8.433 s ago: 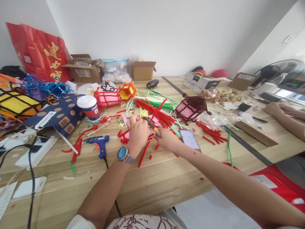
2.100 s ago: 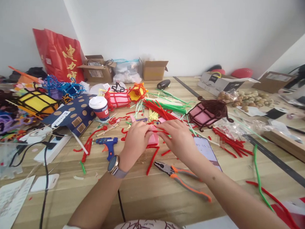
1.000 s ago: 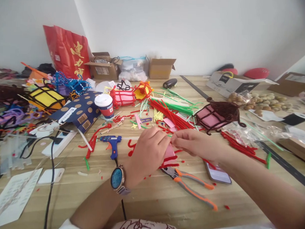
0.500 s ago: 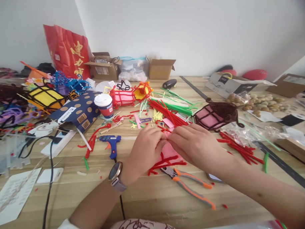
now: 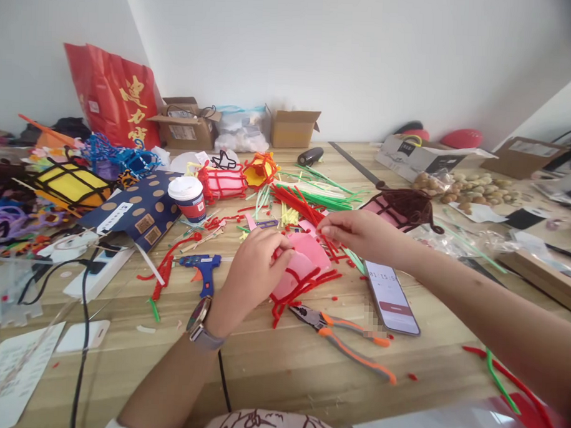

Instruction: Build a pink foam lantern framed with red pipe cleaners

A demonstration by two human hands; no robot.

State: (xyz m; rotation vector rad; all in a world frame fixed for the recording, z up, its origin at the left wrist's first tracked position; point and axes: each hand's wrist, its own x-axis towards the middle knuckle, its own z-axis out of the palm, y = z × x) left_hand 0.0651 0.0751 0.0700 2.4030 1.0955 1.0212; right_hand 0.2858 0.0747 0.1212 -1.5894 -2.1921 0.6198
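Observation:
In the middle of the table, my left hand (image 5: 255,272), with a watch at its wrist, pinches the left edge of a pink lantern (image 5: 307,258) made of pink sheet and red pipe cleaners. My right hand (image 5: 360,232) is raised above the lantern's upper right side, apart from it. Its thumb and fingers are pressed together; whatever they hold is too small to make out. Behind its fingertips lies a bundle of red pipe cleaners (image 5: 298,201). Combination pliers (image 5: 321,322) with orange and grey handles rest just in front of the lantern.
A blue glue gun (image 5: 206,267) lies left of my left hand, near a lidded paper cup (image 5: 187,201). A phone (image 5: 392,299) lies under my right forearm. A brown-framed pink lantern (image 5: 398,208) sits behind it. Cardboard boxes (image 5: 295,128) stand along the wall.
My right hand has let go of the pink lantern and moved up and right. My left hand keeps its hold. More of the pink sheet and the phone now show.

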